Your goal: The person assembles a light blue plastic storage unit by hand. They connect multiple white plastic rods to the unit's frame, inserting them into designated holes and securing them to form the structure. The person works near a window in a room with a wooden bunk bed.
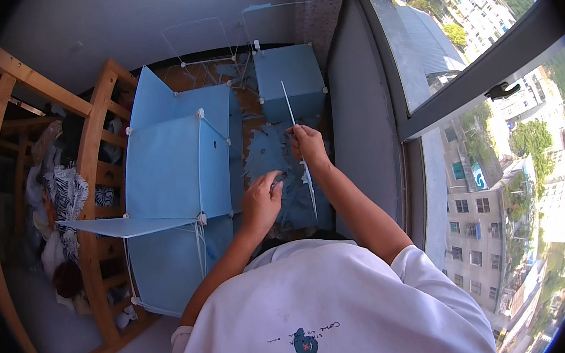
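My right hand [310, 146] grips a thin panel frame [288, 103] that I see almost edge-on, with ragged plastic bits clinging along it. To its left my left hand [260, 201] hovers with curled fingers and the thumb apart; I see nothing held in it. Torn pale-blue plastic scraps [265, 150] cover the floor beneath both hands. Beside my left arm stands a blue cube storage unit [163, 169] of plastic panels on wire frames, joined by white round connectors [200, 113]. One of its panels [130, 224] sticks out sideways.
Ahead stands a smaller blue storage cube [288, 70]. Bare wire frames [197, 42] lean near the far wall. A wooden bunk frame [93, 193] with clothes [65, 195] is at left. On the right are a low wall [363, 119] and a window frame [475, 79].
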Action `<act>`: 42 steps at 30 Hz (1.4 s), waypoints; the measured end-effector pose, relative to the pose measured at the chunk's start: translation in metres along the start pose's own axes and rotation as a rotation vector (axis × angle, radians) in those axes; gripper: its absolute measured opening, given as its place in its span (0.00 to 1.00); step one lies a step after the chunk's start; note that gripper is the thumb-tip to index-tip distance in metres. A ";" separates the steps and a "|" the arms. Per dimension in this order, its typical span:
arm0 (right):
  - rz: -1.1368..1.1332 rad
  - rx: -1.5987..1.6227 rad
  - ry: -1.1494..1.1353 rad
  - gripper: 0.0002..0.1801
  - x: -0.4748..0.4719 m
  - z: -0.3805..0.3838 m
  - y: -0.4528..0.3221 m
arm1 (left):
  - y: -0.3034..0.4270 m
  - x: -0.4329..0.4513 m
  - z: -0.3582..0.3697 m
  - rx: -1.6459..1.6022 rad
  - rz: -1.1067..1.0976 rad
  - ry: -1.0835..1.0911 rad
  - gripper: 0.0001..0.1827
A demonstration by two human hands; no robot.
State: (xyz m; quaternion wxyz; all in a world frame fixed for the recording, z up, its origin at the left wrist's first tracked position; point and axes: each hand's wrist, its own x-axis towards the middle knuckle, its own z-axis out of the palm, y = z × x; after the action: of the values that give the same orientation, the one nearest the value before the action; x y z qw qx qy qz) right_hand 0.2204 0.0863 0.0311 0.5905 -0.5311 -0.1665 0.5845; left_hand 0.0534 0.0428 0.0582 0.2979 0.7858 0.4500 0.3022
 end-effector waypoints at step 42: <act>0.096 0.048 0.073 0.12 -0.001 0.009 0.031 | 0.034 0.012 -0.002 0.161 0.585 -0.053 0.11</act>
State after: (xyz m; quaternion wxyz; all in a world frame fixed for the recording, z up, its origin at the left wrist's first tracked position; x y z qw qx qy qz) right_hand 0.1971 0.0819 0.0090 0.5798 -0.5452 -0.1052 0.5963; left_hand 0.0747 0.0393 0.0875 0.1469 0.9107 0.2193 0.3179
